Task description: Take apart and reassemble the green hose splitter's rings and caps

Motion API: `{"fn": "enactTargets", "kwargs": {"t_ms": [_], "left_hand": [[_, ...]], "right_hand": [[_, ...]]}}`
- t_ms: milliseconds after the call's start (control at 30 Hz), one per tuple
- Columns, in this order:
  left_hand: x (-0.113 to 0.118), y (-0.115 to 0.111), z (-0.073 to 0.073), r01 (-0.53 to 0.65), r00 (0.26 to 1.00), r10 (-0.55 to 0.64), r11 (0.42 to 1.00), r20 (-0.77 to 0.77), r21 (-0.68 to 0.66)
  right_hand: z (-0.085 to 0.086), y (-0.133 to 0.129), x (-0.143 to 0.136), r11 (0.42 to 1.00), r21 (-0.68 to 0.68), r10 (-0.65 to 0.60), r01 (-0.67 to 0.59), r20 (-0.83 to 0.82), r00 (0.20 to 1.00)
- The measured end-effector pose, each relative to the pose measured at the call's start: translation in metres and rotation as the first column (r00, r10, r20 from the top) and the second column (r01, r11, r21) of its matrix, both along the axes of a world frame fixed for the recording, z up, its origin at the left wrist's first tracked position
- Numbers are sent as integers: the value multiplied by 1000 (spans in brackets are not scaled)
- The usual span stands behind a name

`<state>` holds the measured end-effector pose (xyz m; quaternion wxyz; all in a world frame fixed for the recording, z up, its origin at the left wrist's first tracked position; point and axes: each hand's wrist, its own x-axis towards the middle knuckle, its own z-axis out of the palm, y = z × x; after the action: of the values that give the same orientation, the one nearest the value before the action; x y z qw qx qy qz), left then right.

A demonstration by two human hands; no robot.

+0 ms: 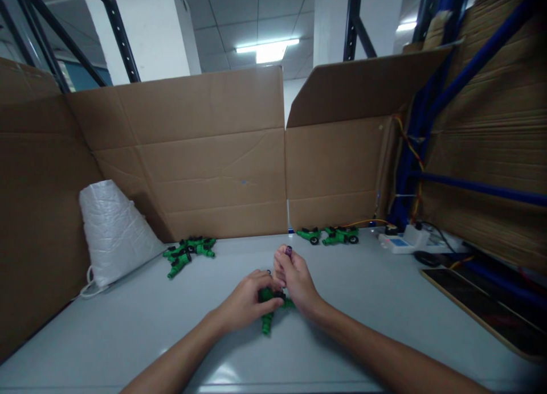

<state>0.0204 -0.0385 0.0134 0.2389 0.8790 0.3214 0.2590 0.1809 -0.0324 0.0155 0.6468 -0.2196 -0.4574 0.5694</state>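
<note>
On the grey-white table (pixel 231 348), my left hand (pixel 250 300) is closed round a green toy part (pixel 267 321) with black pieces on it. Just to the right, my right hand (pixel 297 277) pinches a small dark purple piece (pixel 289 250) between thumb and fingers, above the green toy part. Some of the green part is hidden behind the fingers of both hands. Farther back on the left lie several green and black toy parts (pixel 179 263). More green toys with black wheels (pixel 341 235) stand near the back cardboard, right of centre.
A white wrapped bag (pixel 115 234) stands at the left. Cardboard walls (pixel 213 183) enclose the back and sides. At the right are a white power strip (pixel 405 240) with cables, a dark flat panel (pixel 482 308) and a blue metal frame (pixel 474 186).
</note>
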Motion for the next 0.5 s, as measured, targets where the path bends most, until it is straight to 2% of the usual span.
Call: {"fn": "enactTargets", "kwargs": {"t_ms": [300,500], "left_hand": [[-1,3,-3,-16,1000,16,1000,-10,19],[-1,2,-1,-6,1000,6,1000,12,17]], "right_hand": [[-7,2,-5,998,-4,-65,65,65,996],[-13,-1,-4,999,47,-15,6,178,984]]}}
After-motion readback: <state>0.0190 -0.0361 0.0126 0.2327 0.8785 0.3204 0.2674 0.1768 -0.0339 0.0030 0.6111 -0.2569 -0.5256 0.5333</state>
